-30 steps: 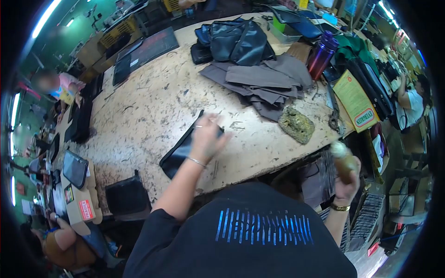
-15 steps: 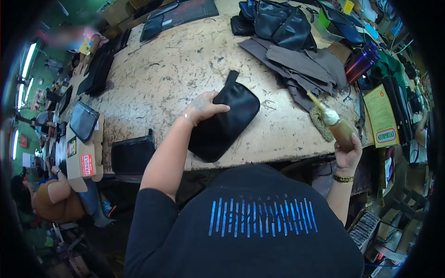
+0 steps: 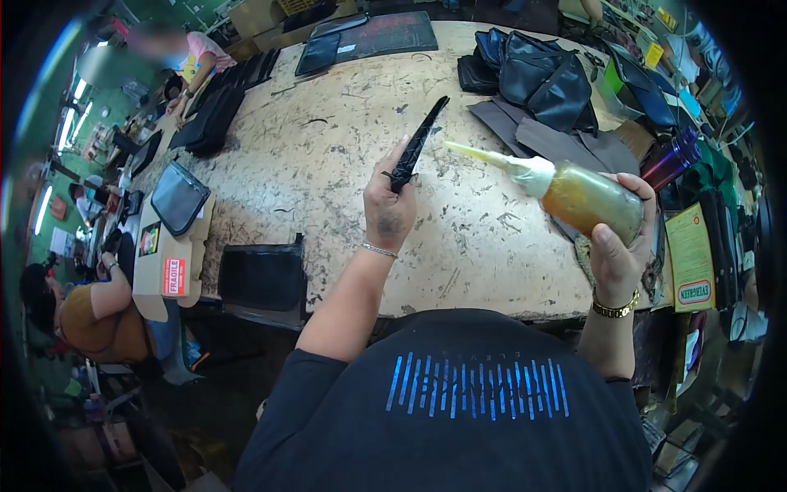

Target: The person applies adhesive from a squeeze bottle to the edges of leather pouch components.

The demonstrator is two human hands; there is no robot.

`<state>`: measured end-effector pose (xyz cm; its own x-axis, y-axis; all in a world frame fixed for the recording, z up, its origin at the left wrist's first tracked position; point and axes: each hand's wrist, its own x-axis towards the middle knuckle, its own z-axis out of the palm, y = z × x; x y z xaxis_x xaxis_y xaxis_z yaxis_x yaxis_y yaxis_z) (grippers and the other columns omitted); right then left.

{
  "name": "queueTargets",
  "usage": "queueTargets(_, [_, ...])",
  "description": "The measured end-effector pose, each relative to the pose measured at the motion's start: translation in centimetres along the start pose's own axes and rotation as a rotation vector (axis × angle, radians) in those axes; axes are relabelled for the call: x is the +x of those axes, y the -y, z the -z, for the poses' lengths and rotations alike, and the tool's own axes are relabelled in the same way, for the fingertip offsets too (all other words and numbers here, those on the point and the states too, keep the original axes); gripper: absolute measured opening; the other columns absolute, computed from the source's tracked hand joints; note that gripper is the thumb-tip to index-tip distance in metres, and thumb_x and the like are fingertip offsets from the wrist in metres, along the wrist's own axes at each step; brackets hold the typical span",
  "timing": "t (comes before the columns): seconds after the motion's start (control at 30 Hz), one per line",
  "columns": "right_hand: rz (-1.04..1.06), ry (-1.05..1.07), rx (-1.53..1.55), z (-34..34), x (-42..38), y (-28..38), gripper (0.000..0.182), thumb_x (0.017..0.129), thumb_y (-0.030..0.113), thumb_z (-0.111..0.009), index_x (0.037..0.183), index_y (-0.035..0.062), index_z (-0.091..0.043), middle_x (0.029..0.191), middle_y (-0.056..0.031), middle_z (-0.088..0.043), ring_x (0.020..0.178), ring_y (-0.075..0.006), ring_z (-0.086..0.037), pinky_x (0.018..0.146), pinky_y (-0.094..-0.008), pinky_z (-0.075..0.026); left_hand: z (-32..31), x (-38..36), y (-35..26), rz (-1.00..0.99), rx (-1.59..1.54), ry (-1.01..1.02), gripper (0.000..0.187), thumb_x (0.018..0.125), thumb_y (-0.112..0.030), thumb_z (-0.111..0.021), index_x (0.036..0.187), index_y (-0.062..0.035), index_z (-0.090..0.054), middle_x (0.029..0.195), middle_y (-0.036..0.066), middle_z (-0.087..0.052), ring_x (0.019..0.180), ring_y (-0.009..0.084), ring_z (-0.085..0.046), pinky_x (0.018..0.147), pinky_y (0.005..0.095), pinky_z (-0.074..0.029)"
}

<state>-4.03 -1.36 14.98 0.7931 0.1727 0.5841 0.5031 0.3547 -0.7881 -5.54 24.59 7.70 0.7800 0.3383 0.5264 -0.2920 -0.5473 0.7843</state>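
Note:
My left hand is closed around a black leather pouch, now turned edge-on and raised above the worktable. Its far end points up and to the right. In my right hand lies a squeeze bottle of amber liquid, tilted almost level. The bottle's white cap and long yellowish nozzle point left toward the pouch, with a gap between tip and pouch. Another black pouch lies flat at the table's near left edge.
Dark grey sheets and black leather pieces are piled at the right, beside a purple flask. Black stacks line the far left edge, near a person. A cardboard box stands left; another person sits beyond it.
The black pouch has gone from lying face-up to standing edge-on in my left hand. My right hand has lifted the bottle and swung its nozzle left toward the pouch. The view has shifted.

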Motion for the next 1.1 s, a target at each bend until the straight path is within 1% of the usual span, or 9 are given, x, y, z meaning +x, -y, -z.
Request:
queueTargets(0.17, [0.035,0.102,-0.080,-0.6,0.7,-0.6,0.052,0.063,0.005,-0.069,0.107,0.0023,-0.039,0.103,-0.0136,-0.049,0.093,-0.0174,-0.050,0.081,-0.0278,-0.041,-0.3,-0.2,0.7,-0.046,0.020,0.009,0.049,0.064,0.016,-0.042,0.110,-0.0011,-0.048,0.105,0.018,-0.052,0.097,0.0265,-0.052,0.082,0.0286,-0.041])
queueTargets(0.23, [0.134,0.135,-0.176,-0.8,0.9,-0.6,0.052,0.063,0.003,-0.068,0.107,0.0028,-0.039,0.104,-0.0137,-0.048,0.094,-0.0172,-0.049,0.081,-0.0278,-0.041,-0.4,-0.4,1.0,-0.079,0.018,0.011,0.050,0.064,0.016,-0.042,0.110,-0.0012,-0.048,0.105,0.018,-0.052,0.098,0.0271,-0.051,0.083,0.0294,-0.041])
queueTargets(0.37, [0.070,0.142,-0.182,-0.5,1.1,-0.9,0.052,0.063,0.002,-0.068,0.106,0.0025,-0.040,0.105,-0.0139,-0.047,0.095,-0.0173,-0.048,0.081,-0.0277,-0.041,-0.7,-0.7,1.2,-0.106,-0.042,-0.001,0.051,0.062,0.017,-0.042,0.109,-0.0005,-0.048,0.106,0.019,-0.052,0.099,0.0281,-0.051,0.084,0.0310,-0.040])
queueTargets(0.63, [0.204,0.177,-0.356,-0.8,1.2,-1.0,0.053,0.061,0.004,-0.070,0.105,0.0024,-0.040,0.103,-0.0147,-0.045,0.098,-0.0215,-0.046,0.082,-0.0300,-0.039,-0.8,-0.8,0.9,-0.136,-0.037,-0.005,0.050,0.062,0.017,-0.042,0.109,-0.0003,-0.049,0.106,0.018,-0.052,0.100,0.0285,-0.050,0.084,0.0314,-0.040])
queueTargets(0.77, [0.144,0.264,-0.244,-1.3,0.6,-0.8,0.054,0.060,0.005,-0.070,0.105,0.0024,-0.039,0.102,-0.0161,-0.045,0.097,-0.0224,-0.046,0.081,-0.0302,-0.039,-0.6,-0.6,0.4,-0.196,-0.011,-0.035,0.048,0.063,0.016,-0.044,0.108,-0.0004,-0.049,0.106,0.018,-0.052,0.100,0.0280,-0.050,0.084,0.0320,-0.041])
queueTargets(0.83, [0.225,0.270,-0.344,-1.3,0.5,-0.8,0.055,0.060,0.005,-0.070,0.105,0.0024,-0.039,0.102,-0.0173,-0.045,0.096,-0.0224,-0.046,0.081,-0.0305,-0.039,-0.5,-0.5,0.1,-0.206,0.000,-0.035,0.048,0.063,0.016,-0.044,0.108,-0.0006,-0.049,0.106,0.017,-0.052,0.100,0.0279,-0.050,0.084,0.0320,-0.041])
queueTargets(0.87, [0.243,0.197,-0.361,-1.1,0.5,-1.0,0.055,0.060,0.005,-0.070,0.104,0.0025,-0.039,0.102,-0.0179,-0.045,0.095,-0.0226,-0.046,0.081,-0.0310,-0.039,-0.5,-0.5,-0.1,-0.205,0.006,-0.036,0.048,0.063,0.016,-0.044,0.108,-0.0010,-0.049,0.106,0.018,-0.052,0.100,0.0280,-0.050,0.084,0.0319,-0.041])
queueTargets(1.0, [0.199,0.271,-0.277,-1.1,0.3,-0.9,0.056,0.059,0.006,-0.070,0.105,0.0029,-0.037,0.103,-0.0186,-0.044,0.095,-0.0228,-0.045,0.081,-0.0318,-0.039,-0.6,-0.5,0.3,-0.207,-0.039,-0.025,0.049,0.063,0.016,-0.043,0.108,-0.0017,-0.050,0.106,0.017,-0.052,0.100,0.0280,-0.050,0.084,0.0316,-0.041])
queueTargets(1.1, [0.232,0.258,-0.249,-1.2,0.1,-1.1,0.057,0.059,0.005,-0.070,0.106,0.0035,-0.037,0.103,-0.0190,-0.044,0.096,-0.0229,-0.045,0.081,-0.0316,-0.039,-0.4,-0.6,-0.2,-0.189,-0.018,-0.026,0.050,0.062,0.017,-0.043,0.108,-0.0015,-0.049,0.106,0.017,-0.052,0.100,0.0275,-0.050,0.085,0.0312,-0.040])
